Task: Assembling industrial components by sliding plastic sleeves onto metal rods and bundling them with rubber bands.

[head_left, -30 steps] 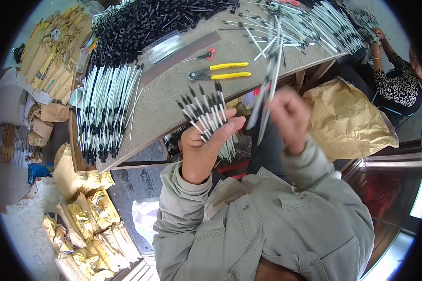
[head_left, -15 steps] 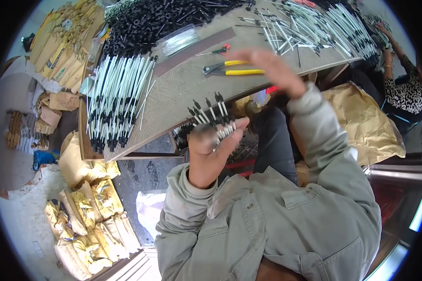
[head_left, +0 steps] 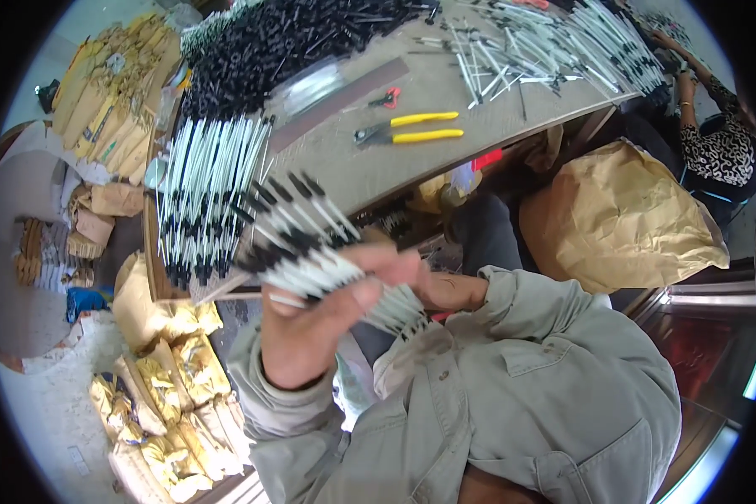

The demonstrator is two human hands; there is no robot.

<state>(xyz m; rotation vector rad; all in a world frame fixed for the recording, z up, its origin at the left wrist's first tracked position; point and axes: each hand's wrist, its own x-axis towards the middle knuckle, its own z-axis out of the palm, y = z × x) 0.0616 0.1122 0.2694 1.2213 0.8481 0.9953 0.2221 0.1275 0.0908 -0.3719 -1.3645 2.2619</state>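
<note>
My left hand (head_left: 307, 332) is closed around a bundle of thin white rods with black fittings (head_left: 315, 273). The bundle slants, its black upper ends fanned out near the table's front edge and its lower ends near my jacket. My right hand (head_left: 438, 291) is at the bundle's right side, partly behind it; blur and overlap hide its fingers, so its grip is unclear. A row of similar white rods with black fittings (head_left: 214, 172) lies on the table's left end, just beyond the held bundle. Yellow-handled pliers (head_left: 420, 128) rest on the tabletop (head_left: 344, 172).
A heap of black parts (head_left: 286, 50) covers the table's back. More white rods (head_left: 521, 55) lie at far right. Small red-handled cutters (head_left: 386, 98) sit beyond the pliers. A brown paper sack (head_left: 617, 218) stands at right, near another person (head_left: 718, 147). Packed bags (head_left: 172, 395) fill the lower left.
My left hand has brought the bundle left and tilted it, fanning the black ends. My right hand has come down from above the pliers to the bundle.
</note>
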